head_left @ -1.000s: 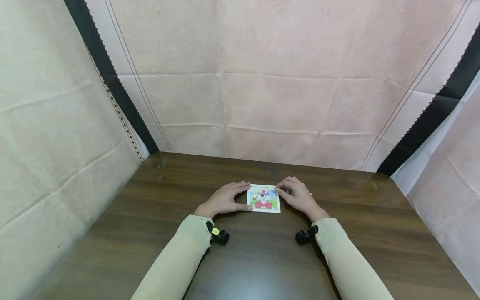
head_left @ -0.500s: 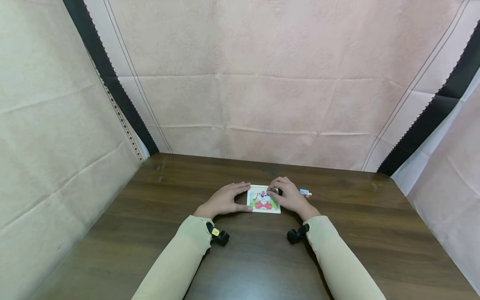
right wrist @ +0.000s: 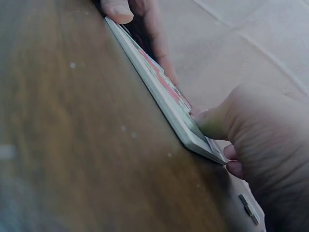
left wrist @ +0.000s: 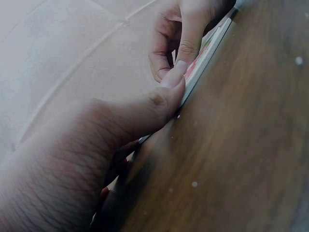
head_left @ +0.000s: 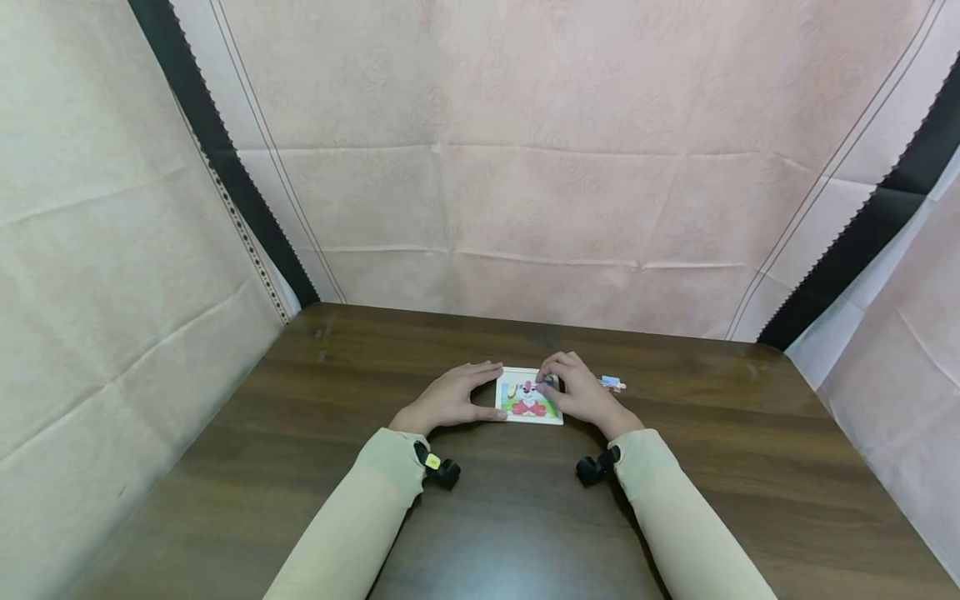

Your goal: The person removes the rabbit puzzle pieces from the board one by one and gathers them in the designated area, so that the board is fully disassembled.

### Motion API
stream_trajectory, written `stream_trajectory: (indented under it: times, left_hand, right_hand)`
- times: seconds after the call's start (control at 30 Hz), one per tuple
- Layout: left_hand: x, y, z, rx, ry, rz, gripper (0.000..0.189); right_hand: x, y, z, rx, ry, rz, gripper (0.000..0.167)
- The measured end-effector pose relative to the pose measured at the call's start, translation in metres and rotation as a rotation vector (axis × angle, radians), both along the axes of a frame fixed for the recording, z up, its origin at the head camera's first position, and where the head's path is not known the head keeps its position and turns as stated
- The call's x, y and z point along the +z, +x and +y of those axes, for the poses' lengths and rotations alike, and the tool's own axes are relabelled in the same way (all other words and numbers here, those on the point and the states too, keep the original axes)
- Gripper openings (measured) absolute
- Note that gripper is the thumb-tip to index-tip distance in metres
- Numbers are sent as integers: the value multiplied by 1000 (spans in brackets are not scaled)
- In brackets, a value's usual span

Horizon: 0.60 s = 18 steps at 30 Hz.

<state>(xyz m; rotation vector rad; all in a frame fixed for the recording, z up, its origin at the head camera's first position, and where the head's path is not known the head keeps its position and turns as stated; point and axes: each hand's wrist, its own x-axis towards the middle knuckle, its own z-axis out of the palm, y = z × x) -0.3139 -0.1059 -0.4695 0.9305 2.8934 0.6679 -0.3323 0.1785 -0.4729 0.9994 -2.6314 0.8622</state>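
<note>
A small jigsaw puzzle (head_left: 527, 408) with a cartoon animal in red lies in a white frame on the table. My left hand (head_left: 450, 398) steadies its left side, thumb at the near corner and fingers stretched toward the far one. In the left wrist view the left thumb (left wrist: 169, 89) rests along the frame's edge. Over the picture's upper right part, my right hand (head_left: 581, 393) pinches a puzzle piece, mostly hidden by the fingers. The right wrist view has the right thumb (right wrist: 210, 122) low over the picture, with other fingertips by the frame's corner.
Another loose puzzle piece (head_left: 612, 383), light blue, lies on the brown wooden table (head_left: 495, 517) just right of my right hand. Pale cloth (head_left: 480, 208) hangs behind the table's far edge and along both sides.
My right hand has shifted left from the frame's right edge to over the picture, uncovering the loose piece beside it. Over the last half second it stays nearly still. The left hand holds its place.
</note>
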Motion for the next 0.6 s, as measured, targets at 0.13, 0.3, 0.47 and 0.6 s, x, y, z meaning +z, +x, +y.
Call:
stream_trajectory:
  times: [0.13,0.3,0.47,0.6]
  left_hand:
    - [0,0,0,2,-1,-4,96]
    - [-1,0,0,-4,8,0,98]
    - [-2,-1,0,-4,11,6,98]
    - [-2,-2,0,0,10,8,97]
  right_hand:
    - [0,0,0,-5,-5,-8,4]
    - [-2,-2,1,-20,6,-32,7]
    - [-2,-2,1,-21,2,-19,7]
    - [-1,-1,1,-5,-22,9,4]
